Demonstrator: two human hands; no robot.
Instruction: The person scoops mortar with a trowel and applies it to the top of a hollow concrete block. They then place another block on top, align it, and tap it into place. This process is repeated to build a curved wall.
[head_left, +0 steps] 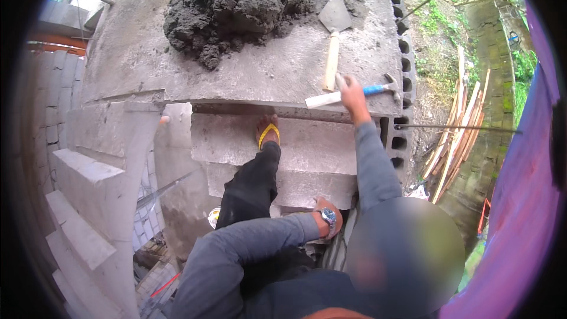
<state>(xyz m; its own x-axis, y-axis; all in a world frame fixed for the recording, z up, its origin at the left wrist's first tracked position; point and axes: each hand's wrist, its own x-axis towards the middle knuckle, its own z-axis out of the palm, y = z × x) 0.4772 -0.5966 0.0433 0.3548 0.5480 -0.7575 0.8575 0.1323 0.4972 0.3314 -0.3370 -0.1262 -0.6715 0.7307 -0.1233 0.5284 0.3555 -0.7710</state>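
Observation:
My right hand (354, 101) is closed around the pale handle of a hammer (374, 90), which has a blue section near its metal head. The hammer lies across the concrete slab (277, 77) near its right front edge. Just beyond my fingers rests a pointed trowel (335, 15), wooden handle toward me, its blade by a heap of wet grey mortar (236, 9). My left hand (334, 230), with a metal watch at the wrist, is low in front of my body; its fingers cannot be made out. A blurred round patch hides my right upper arm.
My foot in a yellow flip-flop (269, 133) stands on a concrete step (313, 142) below the slab. Hollow blocks (404, 65) line the right edge, with a drop beyond to ground holding a stack of wooden strips (458, 136). More concrete steps (88, 168) are at left.

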